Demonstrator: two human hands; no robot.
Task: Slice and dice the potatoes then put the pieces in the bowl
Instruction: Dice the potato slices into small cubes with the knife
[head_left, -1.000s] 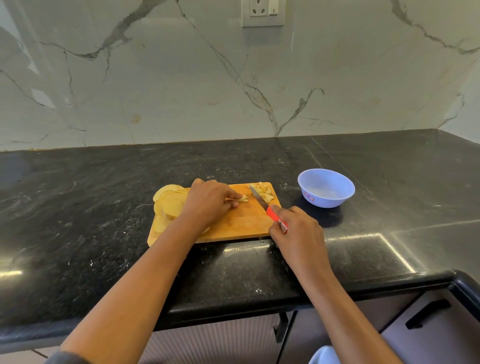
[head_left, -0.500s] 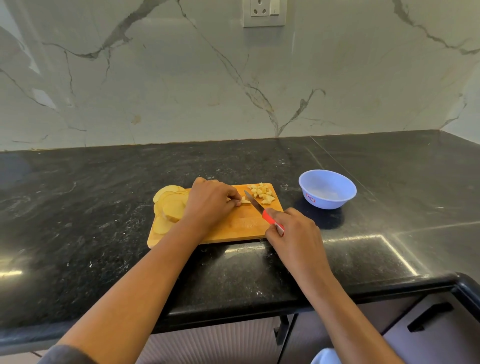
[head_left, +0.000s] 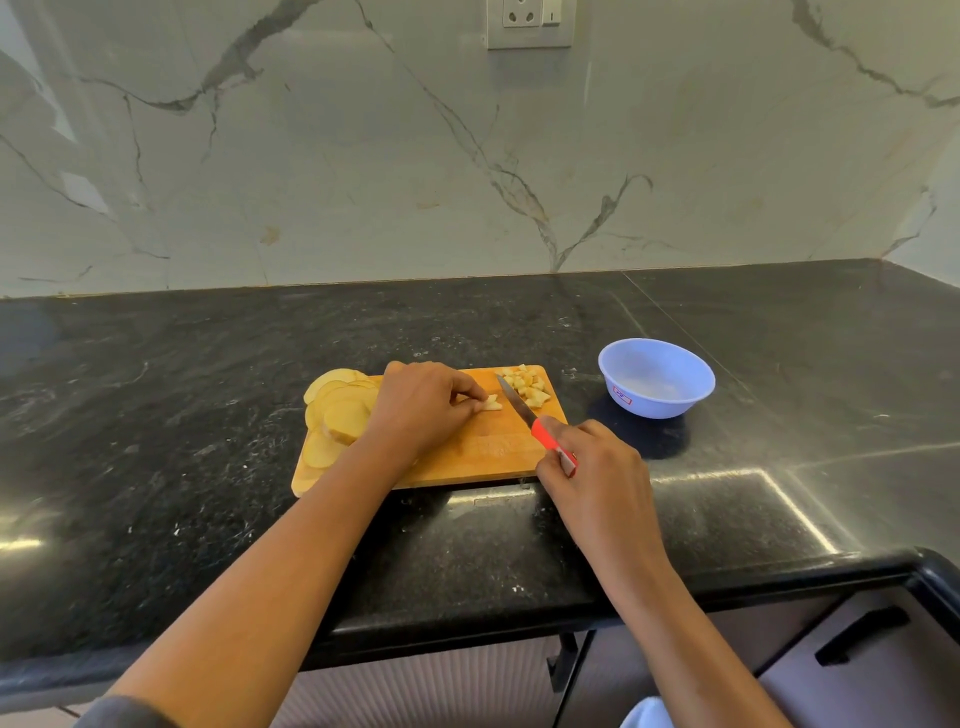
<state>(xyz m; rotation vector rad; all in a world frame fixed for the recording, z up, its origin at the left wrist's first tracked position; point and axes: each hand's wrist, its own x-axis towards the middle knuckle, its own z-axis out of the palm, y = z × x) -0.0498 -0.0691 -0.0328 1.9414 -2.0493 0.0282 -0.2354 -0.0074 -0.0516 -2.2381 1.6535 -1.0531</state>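
text: none legible | bowl (head_left: 667, 404) sticker (head_left: 622, 392): too small to read

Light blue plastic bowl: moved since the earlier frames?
No. The light blue bowl keeps the same gap right of the wooden cutting board.

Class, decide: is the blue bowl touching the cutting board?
Apart. The head view shows a strip of black counter between the cutting board and the bowl.
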